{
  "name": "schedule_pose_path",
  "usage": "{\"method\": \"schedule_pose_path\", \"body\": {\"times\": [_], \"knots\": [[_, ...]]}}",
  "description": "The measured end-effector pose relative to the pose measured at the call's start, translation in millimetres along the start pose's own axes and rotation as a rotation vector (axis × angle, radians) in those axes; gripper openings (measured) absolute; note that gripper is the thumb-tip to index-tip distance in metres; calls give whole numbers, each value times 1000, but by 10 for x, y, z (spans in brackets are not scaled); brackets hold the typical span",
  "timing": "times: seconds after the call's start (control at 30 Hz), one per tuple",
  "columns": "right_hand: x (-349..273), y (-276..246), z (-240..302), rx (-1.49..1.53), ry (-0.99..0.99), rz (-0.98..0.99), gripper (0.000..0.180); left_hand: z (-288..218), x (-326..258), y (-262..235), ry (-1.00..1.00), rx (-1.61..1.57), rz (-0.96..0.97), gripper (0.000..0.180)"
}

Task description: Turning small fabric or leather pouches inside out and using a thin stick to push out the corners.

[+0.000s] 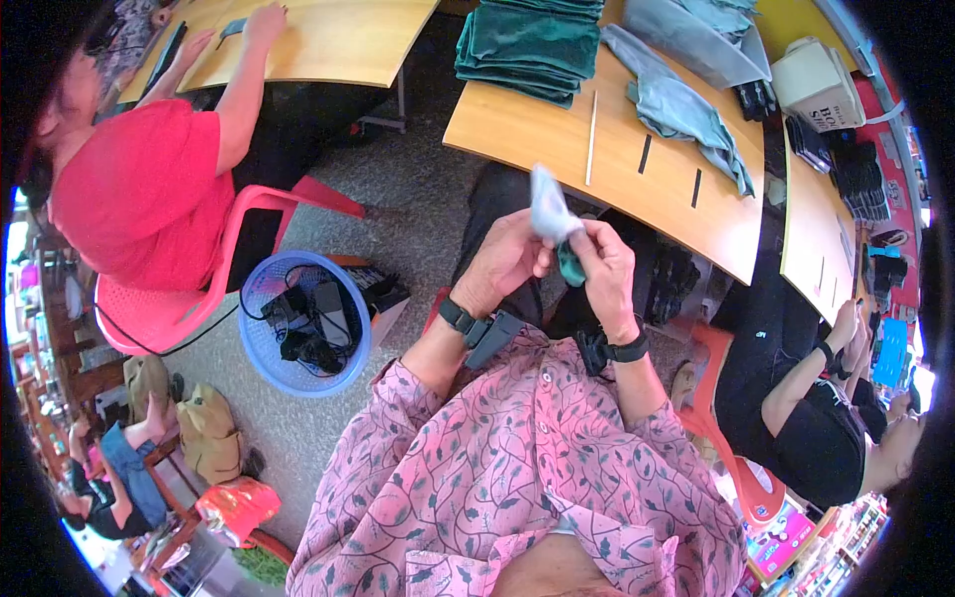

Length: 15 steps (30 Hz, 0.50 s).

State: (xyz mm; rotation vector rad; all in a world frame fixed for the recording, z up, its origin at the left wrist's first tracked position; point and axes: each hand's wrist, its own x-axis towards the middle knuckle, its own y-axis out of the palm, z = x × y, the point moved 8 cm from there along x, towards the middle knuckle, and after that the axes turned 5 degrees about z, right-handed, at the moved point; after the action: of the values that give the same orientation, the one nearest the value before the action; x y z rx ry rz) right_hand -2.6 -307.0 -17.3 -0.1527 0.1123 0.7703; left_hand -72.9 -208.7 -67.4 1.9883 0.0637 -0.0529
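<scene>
My left hand [507,261] and my right hand [603,267] are raised together in front of my chest, below the wooden table's [617,159] near edge. Both pinch one small folded piece of cloth [553,221], pale blue-grey on top with a dark teal part at the bottom between my fingers. A black band sits on each wrist. On the table lie a stack of dark teal cloths [527,45] and a loose pale grey-blue cloth [686,109], with a thin stick [592,136] between them.
A blue plastic basket [303,323] holding black cables and devices stands on the floor at my left. A person in red sits on a pink chair [214,264] at another table. Another person in black sits at my right by a red chair [731,438].
</scene>
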Motion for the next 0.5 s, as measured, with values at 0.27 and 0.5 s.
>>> {"method": "schedule_pose_path", "body": {"times": [0.27,0.5], "knots": [[79,-75,-109,103,9,-1,22,-80,-15,31,186,422,-272,12],[85,-117,-217,110,11,-68,18,-342,-138,82,561,907,-353,14]]}}
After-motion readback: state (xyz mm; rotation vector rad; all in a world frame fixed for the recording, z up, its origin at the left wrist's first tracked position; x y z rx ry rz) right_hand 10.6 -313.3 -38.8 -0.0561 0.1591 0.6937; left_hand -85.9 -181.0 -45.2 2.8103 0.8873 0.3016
